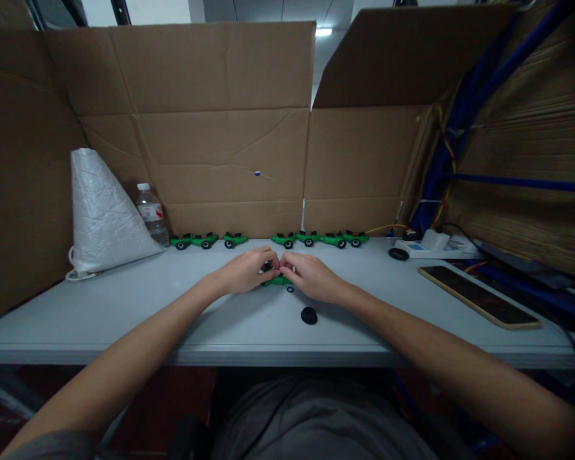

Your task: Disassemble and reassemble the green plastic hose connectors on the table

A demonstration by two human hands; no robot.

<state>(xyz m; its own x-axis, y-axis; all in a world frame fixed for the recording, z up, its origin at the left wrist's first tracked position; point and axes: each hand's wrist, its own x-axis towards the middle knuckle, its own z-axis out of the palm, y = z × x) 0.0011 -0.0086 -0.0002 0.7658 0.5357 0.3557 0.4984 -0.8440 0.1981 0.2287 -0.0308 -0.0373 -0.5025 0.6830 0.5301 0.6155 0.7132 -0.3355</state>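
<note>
Both hands meet over a green toy car (278, 280) on the white table. My left hand (246, 269) is closed with its fingers around the left end of the car, hiding part of it. My right hand (312, 276) is closed too, thumb and fingertips pinched just above the car; what lies in that pinch is too small to make out. A small black ring with a light centre (290, 289) lies on the table just below the car. Nearer the front edge is a round black disc (309, 315).
Several green toy cars (308, 239) with black wheels line the back of the table (230, 322). At left stand a silvery wrapped cone (103, 214) and a water bottle (152, 214). A phone (479, 295), black round piece (398, 254) and power strip (436, 245) lie right.
</note>
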